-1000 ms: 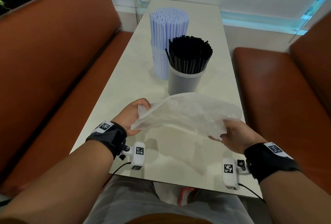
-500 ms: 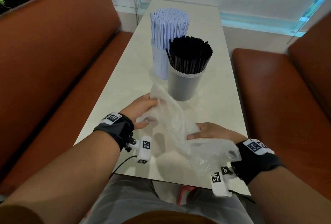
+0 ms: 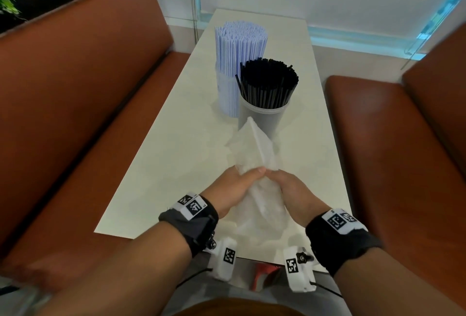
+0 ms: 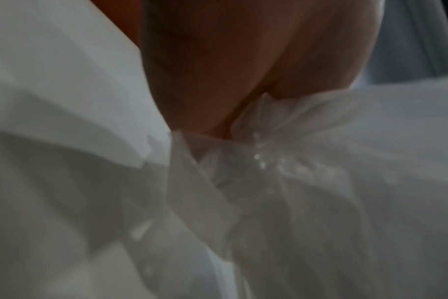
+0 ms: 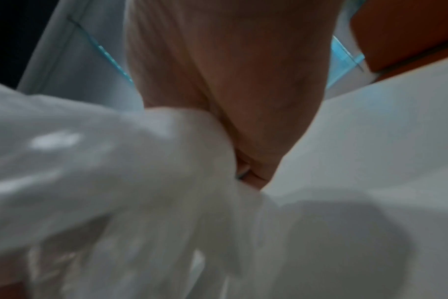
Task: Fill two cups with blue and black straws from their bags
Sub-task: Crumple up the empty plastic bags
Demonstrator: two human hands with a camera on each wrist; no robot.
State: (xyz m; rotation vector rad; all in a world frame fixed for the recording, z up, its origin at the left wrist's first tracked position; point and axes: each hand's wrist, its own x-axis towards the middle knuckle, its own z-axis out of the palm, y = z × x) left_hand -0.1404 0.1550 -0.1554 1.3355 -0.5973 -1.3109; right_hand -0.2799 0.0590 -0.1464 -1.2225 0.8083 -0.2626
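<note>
Black straws (image 3: 268,82) fill grey cup (image 3: 262,120); blue straws (image 3: 240,43) fill clear cup (image 3: 227,98)

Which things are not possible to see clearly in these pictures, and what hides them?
- Fingertips of the left hand and right hand: head view, wrapped by the crumpled plastic bag.
- Base of the blue straws' cup: head view, partly behind the grey cup.
- Whether the bag is empty: crumpled and translucent in the head view, blurred in both wrist views.
- Second bag: in no view.

Even soft daylight; both wrist views blurred.
</note>
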